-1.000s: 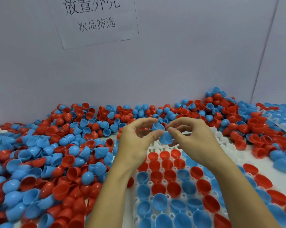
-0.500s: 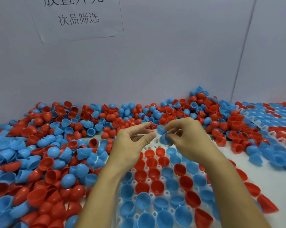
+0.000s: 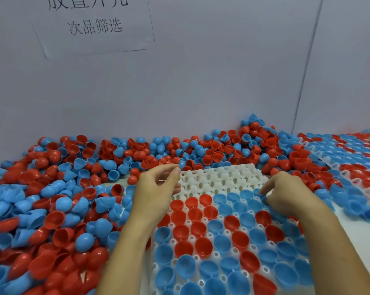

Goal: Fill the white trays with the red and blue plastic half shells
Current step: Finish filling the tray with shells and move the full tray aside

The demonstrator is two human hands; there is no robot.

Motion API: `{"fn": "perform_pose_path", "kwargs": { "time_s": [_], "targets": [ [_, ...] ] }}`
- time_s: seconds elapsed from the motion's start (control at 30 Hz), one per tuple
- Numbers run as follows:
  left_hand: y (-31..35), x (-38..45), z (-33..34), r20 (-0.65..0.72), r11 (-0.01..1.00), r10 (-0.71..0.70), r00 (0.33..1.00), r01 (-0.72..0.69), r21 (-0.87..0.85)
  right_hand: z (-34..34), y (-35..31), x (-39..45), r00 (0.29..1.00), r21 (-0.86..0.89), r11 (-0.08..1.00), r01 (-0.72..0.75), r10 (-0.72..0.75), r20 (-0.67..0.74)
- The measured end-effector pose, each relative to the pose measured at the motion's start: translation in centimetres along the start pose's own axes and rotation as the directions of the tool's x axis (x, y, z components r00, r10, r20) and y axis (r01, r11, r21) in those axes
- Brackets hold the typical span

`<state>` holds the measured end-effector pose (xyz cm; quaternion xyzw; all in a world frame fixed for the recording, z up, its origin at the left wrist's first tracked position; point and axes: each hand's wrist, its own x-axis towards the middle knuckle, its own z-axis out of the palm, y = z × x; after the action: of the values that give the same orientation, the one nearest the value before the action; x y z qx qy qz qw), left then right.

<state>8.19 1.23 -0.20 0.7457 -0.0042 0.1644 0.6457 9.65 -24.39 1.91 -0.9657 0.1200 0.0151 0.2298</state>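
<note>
White tray (image 3: 220, 177): near rows filled with shells, far rows bare, lying directly ahead between both hands. Right hand (image 3: 286, 196) presses curled fingers onto a blue half shell (image 3: 256, 192) at the fill line. Left hand (image 3: 156, 188) hovers loosely curled, empty. Loose shell pile (image 3: 58, 188) lies left, nearer that hand; nothing obstructs.

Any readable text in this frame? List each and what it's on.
"次品筛选": lower line on the white paper sheet taped to the grey wall.
Upper line on the same sheet: larger characters, tops cut off by the frame edge, not fully readable.
No text readable on the shells or trays.
</note>
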Motion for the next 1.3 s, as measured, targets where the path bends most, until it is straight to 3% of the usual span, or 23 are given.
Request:
{"fn": "perform_pose_path", "kwargs": {
  "time_s": [0.2, 0.43, 0.67, 0.73, 0.8, 0.9, 1.03, 1.17, 1.3],
  "targets": [
    [0.0, 0.0, -0.4, -0.027, 0.996, 0.010, 1.000, -0.007, 0.084, -0.3, -0.6, -0.4, 0.999, -0.019, 1.000, 0.008, -0.007, 0.048],
    [0.3, -0.3, -0.7, -0.099, 0.991, 0.003, 0.995, 0.010, 0.131, 0.1, -1.3, -0.4, 1.000, 0.009, 1.000, 0.025, -0.025, 0.000],
    [2.1, 1.7, -1.9, -0.173, 0.895, 0.085, 0.981, 0.001, 0.447, -0.2, -0.8, 0.2, 0.999, -0.033, 0.999, -0.038, 0.039, 0.026],
    [2.6, 4.5, -2.8, -0.232, 0.813, 0.075, 0.970, 0.075, 0.577, -0.2, -0.8, 0.3, 0.999, -0.023, 0.999, -0.032, 0.033, 0.021],
    [2.5, 8.0, -3.6, -0.269, 0.658, 0.015, 0.963, 0.193, 0.728, -0.2, -0.9, 0.3, 1.000, 0.018, 1.000, 0.000, 0.000, -0.003],
    [1.5, 13.0, -5.0, -0.285, 0.531, -0.132, 0.949, 0.310, 0.788, -0.1, -1.5, 0.3, 0.986, 0.126, 0.986, 0.111, -0.093, -0.141],
    [-1.2, 18.2, -6.1, -0.270, 0.380, -0.183, 0.945, 0.322, 0.867, 0.1, -2.5, -0.1, 0.905, 0.228, 0.928, 0.296, -0.196, -0.378],
    [-4.4, 20.6, -4.9, -0.293, 0.264, -0.348, 0.891, 0.392, 0.881, 0.5, -2.5, 0.2, 0.876, 0.302, 0.887, 0.348, -0.194, -0.441],
    [-5.4, 21.8, -3.5, -0.309, 0.200, -0.317, 0.897, 0.382, 0.902, 0.9, -2.6, 0.7, 0.872, 0.352, 0.872, 0.339, -0.151, -0.466]
  ]
}}
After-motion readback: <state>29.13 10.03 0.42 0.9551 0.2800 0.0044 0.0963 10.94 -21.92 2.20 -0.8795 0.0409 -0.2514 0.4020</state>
